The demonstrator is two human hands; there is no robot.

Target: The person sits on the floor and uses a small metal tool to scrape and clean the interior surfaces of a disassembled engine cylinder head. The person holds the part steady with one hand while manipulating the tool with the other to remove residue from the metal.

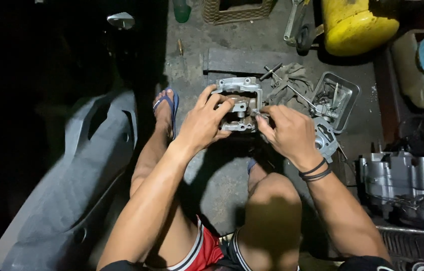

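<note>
One grey metal engine part (pixel 238 103) on the floor between two feet, left hand (pixel 203 123) gripping its side, right hand (pixel 286 131) pinching one small tool (pixel 258 115) against it, one metal tray (pixel 336 98) nearby, one blue sandal (pixel 171 103).

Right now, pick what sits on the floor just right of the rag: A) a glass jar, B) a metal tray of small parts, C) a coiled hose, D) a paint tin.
B: a shallow rectangular metal tray holding small parts lies beside the grey rag, beyond the right hand.
</note>
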